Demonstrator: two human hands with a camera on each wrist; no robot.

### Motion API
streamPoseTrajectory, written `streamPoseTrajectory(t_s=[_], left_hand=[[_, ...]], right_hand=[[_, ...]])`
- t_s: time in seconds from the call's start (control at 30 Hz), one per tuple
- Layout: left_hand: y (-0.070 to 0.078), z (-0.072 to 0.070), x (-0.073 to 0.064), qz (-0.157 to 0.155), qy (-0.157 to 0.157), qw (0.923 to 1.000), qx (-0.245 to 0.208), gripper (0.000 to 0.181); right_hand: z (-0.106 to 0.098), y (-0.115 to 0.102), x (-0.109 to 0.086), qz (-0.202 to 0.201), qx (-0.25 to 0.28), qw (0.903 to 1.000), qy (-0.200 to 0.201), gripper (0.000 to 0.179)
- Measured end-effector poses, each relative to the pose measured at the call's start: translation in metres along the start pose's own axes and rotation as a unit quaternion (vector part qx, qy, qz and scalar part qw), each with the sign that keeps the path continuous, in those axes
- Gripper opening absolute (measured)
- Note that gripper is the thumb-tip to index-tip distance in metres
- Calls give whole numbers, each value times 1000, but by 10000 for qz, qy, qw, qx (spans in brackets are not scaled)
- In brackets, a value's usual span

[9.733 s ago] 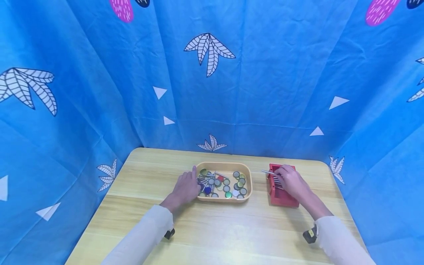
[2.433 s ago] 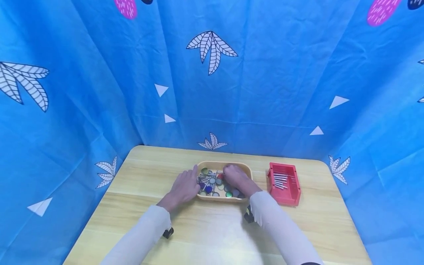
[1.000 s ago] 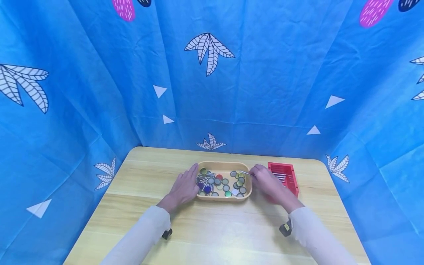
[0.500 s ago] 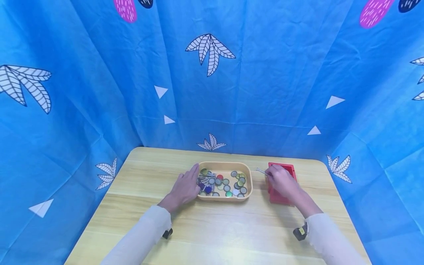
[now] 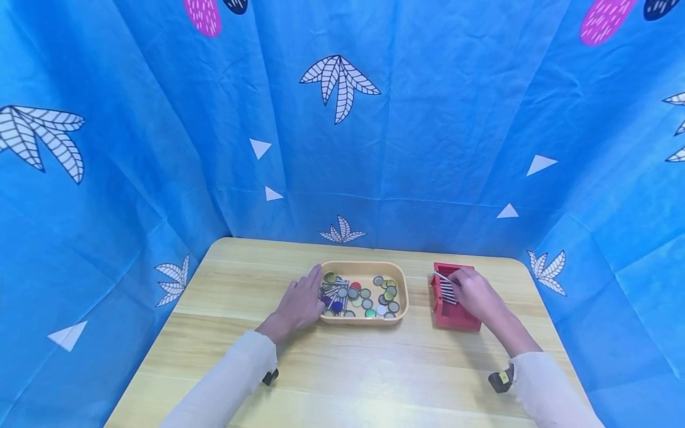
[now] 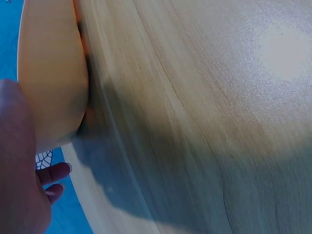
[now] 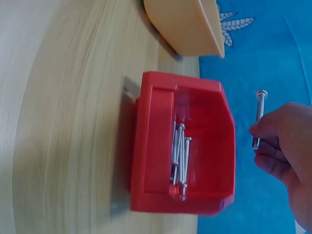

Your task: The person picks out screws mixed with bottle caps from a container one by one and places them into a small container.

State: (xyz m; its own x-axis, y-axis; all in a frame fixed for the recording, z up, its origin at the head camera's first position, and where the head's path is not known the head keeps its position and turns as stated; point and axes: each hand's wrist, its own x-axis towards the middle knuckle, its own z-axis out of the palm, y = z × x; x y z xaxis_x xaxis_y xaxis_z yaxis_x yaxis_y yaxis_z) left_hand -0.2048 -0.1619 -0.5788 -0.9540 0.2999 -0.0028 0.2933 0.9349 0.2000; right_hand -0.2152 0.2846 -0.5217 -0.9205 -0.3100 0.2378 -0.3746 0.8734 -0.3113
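Note:
My right hand pinches a metal bolt between thumb and fingers, its round head pointing away from the palm. Hand and bolt are over the small red bin, where several similar bolts lie side by side. My left hand rests against the left end of the beige tray. In the left wrist view two loose fingertips show past the tray's outer wall; whatever the other fingers touch is hidden. Inside the tray several bolts lie mixed with bottle caps at left; more caps fill the right side.
The wooden table carries the tray in the middle and the bin on the right, with a gap between them. A blue patterned curtain hangs behind and along both sides. White sleeves and wrist cameras hang low near the tabletop.
My right hand was inside the tray, then came out pinching a bolt and moved right over the red bin. My left hand has stayed at the tray's left end.

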Motion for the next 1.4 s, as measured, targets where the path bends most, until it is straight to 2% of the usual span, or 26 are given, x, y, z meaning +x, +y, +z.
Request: streamPoseTrajectory(t_s=[0.3, 0.63, 0.87, 1.23, 1.4], left_hand=[[1, -1, -1, 35, -19, 9999, 98, 87], [2, -3, -2, 83, 62, 9997, 229, 83], [2, -1, -4, 43, 159, 9999, 4, 87], [2, -2, -3, -106, 84, 9998, 139, 88], [2, -2, -3, -31, 73, 9998, 194, 87]], right_hand=[[-6, 12, -5, 101, -83, 9999, -60, 18], [-9, 13, -5, 184, -147, 9997, -51, 20], [-9, 15, -7, 140, -150, 9998, -7, 18], [-10, 22, -8, 214, -337, 9990, -212, 21], [-10, 26, -8, 204, -575, 9974, -380, 23]])
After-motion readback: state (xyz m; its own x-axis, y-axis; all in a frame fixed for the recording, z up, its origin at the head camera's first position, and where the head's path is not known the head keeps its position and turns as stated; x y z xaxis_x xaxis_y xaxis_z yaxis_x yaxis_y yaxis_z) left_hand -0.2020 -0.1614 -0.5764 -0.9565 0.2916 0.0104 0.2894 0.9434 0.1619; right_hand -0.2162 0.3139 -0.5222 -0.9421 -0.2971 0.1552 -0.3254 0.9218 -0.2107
